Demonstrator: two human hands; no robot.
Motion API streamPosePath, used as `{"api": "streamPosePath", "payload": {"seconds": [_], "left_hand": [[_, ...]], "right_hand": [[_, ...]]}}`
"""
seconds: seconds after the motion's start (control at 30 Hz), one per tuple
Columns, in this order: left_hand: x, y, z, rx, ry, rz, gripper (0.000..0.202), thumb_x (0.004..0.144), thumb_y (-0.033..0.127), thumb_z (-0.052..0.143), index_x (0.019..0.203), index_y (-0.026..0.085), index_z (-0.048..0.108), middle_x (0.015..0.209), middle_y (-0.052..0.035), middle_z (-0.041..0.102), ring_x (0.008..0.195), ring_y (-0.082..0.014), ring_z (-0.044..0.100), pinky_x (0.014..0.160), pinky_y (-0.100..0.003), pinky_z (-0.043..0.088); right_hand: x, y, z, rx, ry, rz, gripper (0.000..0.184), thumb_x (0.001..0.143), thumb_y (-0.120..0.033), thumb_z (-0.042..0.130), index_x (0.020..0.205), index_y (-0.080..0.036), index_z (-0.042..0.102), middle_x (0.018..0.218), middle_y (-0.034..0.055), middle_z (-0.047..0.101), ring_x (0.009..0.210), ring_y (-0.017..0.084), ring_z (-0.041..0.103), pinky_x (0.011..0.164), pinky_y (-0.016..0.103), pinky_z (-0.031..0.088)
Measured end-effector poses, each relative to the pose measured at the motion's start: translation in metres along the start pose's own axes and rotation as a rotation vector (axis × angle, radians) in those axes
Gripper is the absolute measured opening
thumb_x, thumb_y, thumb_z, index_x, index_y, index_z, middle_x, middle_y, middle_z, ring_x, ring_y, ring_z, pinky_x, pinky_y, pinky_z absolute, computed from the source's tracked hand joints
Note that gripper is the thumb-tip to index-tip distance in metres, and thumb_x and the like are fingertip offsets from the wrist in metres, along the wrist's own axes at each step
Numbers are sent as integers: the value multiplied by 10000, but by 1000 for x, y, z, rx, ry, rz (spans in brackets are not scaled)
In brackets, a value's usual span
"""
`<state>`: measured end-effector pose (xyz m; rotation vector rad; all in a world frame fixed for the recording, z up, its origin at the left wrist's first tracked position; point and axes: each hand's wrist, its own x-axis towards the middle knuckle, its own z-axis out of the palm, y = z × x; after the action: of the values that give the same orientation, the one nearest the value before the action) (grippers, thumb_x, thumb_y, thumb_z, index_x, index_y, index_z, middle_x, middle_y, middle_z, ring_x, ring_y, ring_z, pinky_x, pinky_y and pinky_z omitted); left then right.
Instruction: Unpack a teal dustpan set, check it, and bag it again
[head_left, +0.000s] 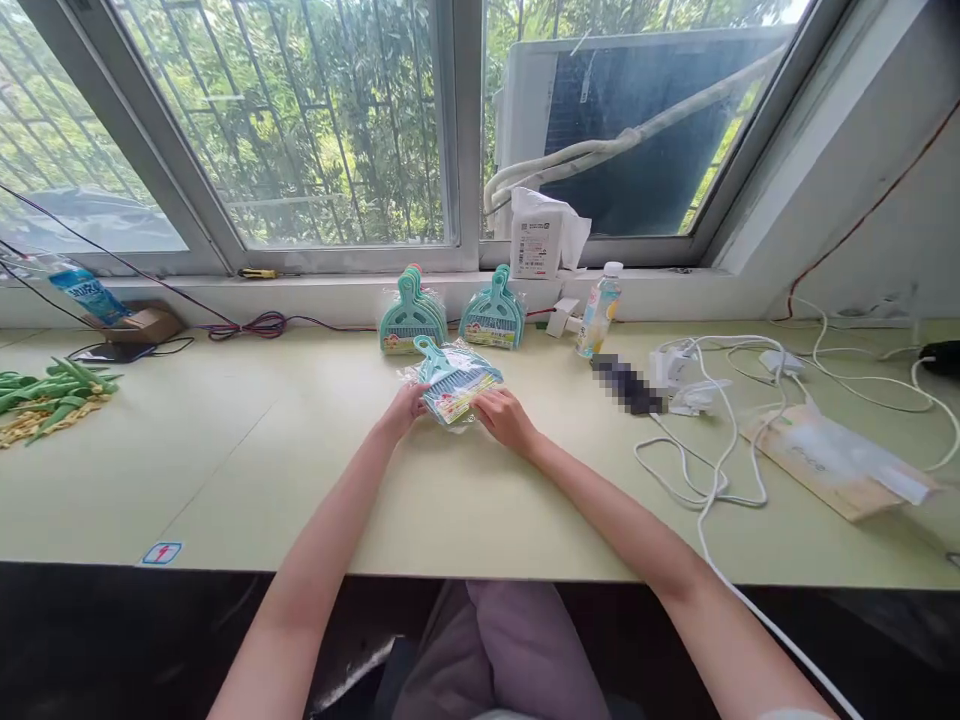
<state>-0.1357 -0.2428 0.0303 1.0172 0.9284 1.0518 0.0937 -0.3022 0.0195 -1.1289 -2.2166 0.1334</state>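
Observation:
A teal mini dustpan and brush set (454, 378) in a clear plastic bag is between my hands, tilted just above or on the table; I cannot tell which. My left hand (409, 408) grips the bag's left edge, fingers partly hidden behind it. My right hand (506, 418) pinches the lower right corner by the printed label. Behind it, two groups of similar bagged dustpan sets stand upright against the window ledge: one at the left (412, 315) and one at the right (493, 312).
A drink bottle (598, 310), tissue pack (537, 240), blurred dark object (628, 385), white cables (720, 470) and a paper packet (832, 460) lie to the right. At the left are green and yellow strips (56, 400), a cardboard box (146, 322) and a blue-labelled bottle (90, 292).

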Motion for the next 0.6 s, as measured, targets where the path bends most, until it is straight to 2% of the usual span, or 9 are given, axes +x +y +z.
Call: {"api": "streamPosePath", "payload": {"seconds": [0.07,0.13,0.27,0.33,0.4,0.5,0.6], "left_hand": [[-2,-5,23,-91,1,2,284,729,240,651,988,144,583,914,-58,700,716,-136,658,653,-235,529],[-3,-10,42,-167,-19,11,292,739,231,640,1010,155,562,957,-57,697,728,-129,660,688,-239,535],[-10,-19,66,-140,-182,23,502,714,283,711,1165,222,500,1105,-59,673,847,-178,684,809,-328,545],[-15,-20,68,-75,-244,21,594,698,317,747,1222,258,473,1141,-57,661,907,-199,681,866,-370,528],[-18,-19,65,-15,-266,23,645,689,352,768,1254,279,465,1160,-57,652,978,-212,665,911,-388,504],[-16,-17,56,52,-230,52,658,665,383,792,1246,275,502,1197,-68,635,1089,-227,617,946,-377,475],[-9,-18,50,86,-194,95,583,670,487,767,1162,232,583,1195,-88,637,1112,-243,601,948,-365,464]], "right_hand": [[-13,-2,0,105,52,161,357,974,-350,355,788,-206,623,815,68,666,837,202,613,914,340,413],[-22,3,-2,309,140,339,405,960,-434,364,740,-204,614,779,56,669,754,187,626,812,312,468],[-26,24,-11,712,332,647,442,841,-609,486,716,-198,591,725,39,673,617,172,632,590,277,498],[-25,32,-16,767,429,698,413,763,-605,589,708,-196,572,708,29,671,634,176,639,600,282,508],[-24,36,-19,828,493,675,370,711,-546,668,776,-193,580,807,39,695,749,186,658,679,297,533],[-23,36,-19,957,490,648,388,679,-464,718,913,-203,551,959,53,693,871,189,661,774,332,554],[-24,34,-17,980,498,669,371,698,-439,704,917,-215,505,962,54,674,856,187,663,764,346,569]]}}
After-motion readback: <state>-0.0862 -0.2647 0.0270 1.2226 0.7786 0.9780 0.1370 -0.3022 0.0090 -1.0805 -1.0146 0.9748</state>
